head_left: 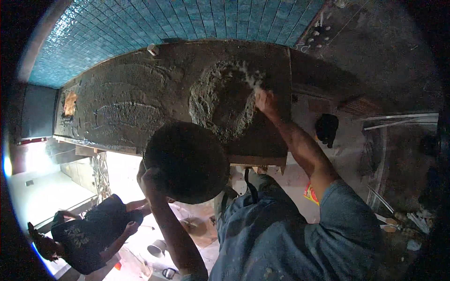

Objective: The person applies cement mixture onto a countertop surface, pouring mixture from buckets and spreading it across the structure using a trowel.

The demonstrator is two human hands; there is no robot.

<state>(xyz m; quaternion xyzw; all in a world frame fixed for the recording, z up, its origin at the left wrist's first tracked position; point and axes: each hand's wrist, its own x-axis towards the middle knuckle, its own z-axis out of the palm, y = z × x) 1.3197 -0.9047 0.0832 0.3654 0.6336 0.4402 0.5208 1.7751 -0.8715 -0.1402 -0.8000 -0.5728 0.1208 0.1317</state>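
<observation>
My left hand [151, 181] grips the near-left rim of a round dark pan [186, 161], tilted in front of my body. Its inside is too dark to make out. Farther off, my right hand [265, 101] is held over the right side of a ring of wet, lumpy mortar [204, 100]. The fingers look curled together. A pale trail of grey powder [251, 74] spreads from them toward the far side of the ring. Beneath lies a slab coated in wet grey mortar [176, 105], with ridged swirls on its left part.
Blue-green tiles [187, 21] line the slab's far edge, where a small white cup-like piece [153, 49] sits. Below left, a person in dark clothes [93, 234] bends near a pale bucket [157, 248]. A red and yellow packet [311, 193] lies beyond my right arm, near a dark object [326, 129].
</observation>
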